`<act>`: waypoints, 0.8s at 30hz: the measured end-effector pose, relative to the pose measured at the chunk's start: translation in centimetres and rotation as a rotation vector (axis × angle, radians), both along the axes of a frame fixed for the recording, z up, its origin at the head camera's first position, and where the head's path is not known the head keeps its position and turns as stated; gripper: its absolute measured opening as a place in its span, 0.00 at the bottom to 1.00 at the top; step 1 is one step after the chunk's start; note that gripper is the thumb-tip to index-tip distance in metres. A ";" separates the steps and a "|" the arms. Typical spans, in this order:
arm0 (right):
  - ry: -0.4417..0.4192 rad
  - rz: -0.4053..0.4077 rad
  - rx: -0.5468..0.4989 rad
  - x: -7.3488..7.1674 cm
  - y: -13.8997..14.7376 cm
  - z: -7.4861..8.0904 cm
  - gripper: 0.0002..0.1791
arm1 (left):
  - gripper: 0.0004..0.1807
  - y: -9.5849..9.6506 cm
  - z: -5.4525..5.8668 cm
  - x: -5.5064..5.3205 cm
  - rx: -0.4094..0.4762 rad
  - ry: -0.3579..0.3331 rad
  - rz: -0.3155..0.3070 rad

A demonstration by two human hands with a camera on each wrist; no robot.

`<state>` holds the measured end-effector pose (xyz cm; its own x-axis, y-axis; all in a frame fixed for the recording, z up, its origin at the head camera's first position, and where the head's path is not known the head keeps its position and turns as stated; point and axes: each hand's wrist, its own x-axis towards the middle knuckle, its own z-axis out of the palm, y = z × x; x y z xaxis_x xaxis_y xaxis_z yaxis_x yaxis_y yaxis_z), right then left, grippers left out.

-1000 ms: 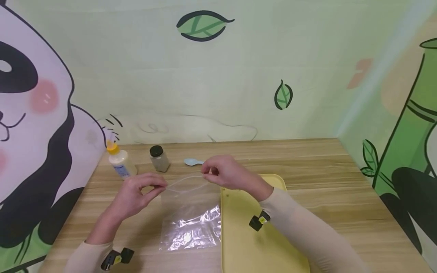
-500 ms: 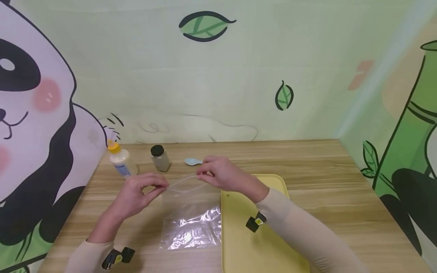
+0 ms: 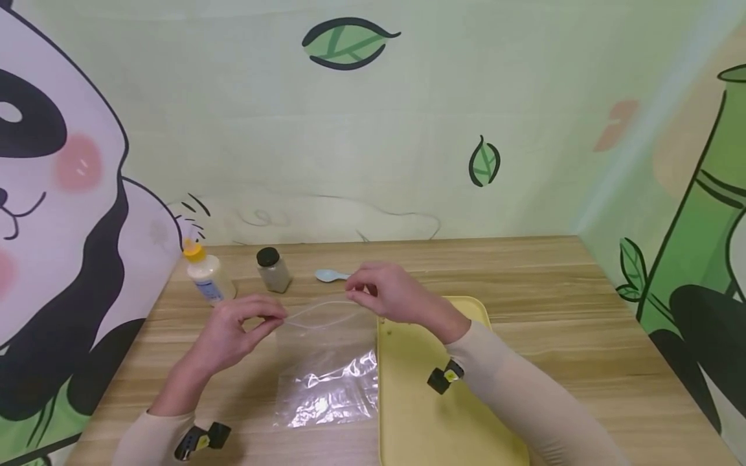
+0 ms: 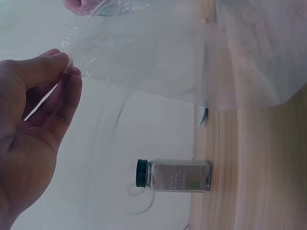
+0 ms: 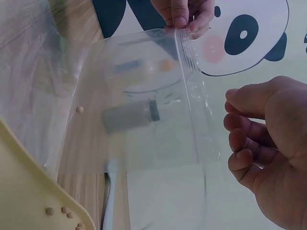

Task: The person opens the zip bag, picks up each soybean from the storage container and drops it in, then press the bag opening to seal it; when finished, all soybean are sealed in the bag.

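Note:
A clear zip-lock bag (image 3: 326,388) hangs down with its mouth edges bowed apart. At its upper left corner my left hand (image 3: 230,333) pinches the rim between thumb and fingers, as the left wrist view also shows with the bag (image 4: 144,52) stretching from the fingertips (image 4: 62,60). My right hand (image 3: 390,294) is by the upper right side of the mouth. In the right wrist view, a small gap separates this right hand (image 5: 278,139), its fingers loosely bent around nothing, from the bag's ribbed rim (image 5: 184,62).
Right of the bag lies a yellow tray (image 3: 443,414), with several small beige balls (image 5: 50,211) on it. Behind stand a white bottle (image 3: 210,281) with a yellow cap and a white pepper jar (image 4: 177,177). A pale blue spoon (image 3: 331,276) lies farther back.
My right hand shifted slightly left along the bag's mouth, then back to the right and a little up. The left hand and the bag stay nearly still.

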<state>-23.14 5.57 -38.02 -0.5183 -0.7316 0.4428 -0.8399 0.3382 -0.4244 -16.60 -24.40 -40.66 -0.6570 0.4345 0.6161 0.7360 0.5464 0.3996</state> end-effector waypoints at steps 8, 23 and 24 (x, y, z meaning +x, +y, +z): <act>-0.043 -0.060 -0.013 -0.5 1.7 -1.0 0.05 | 0.16 0.1 -0.1 0.0 0.008 -0.003 0.005; -0.220 -0.212 0.123 -1.9 4.9 -4.8 0.06 | 0.20 -0.3 -0.4 -0.1 0.026 -0.011 0.010; -0.233 -0.217 0.133 -2.0 5.0 -5.1 0.06 | 0.20 -0.3 -0.4 -0.1 0.026 -0.010 0.010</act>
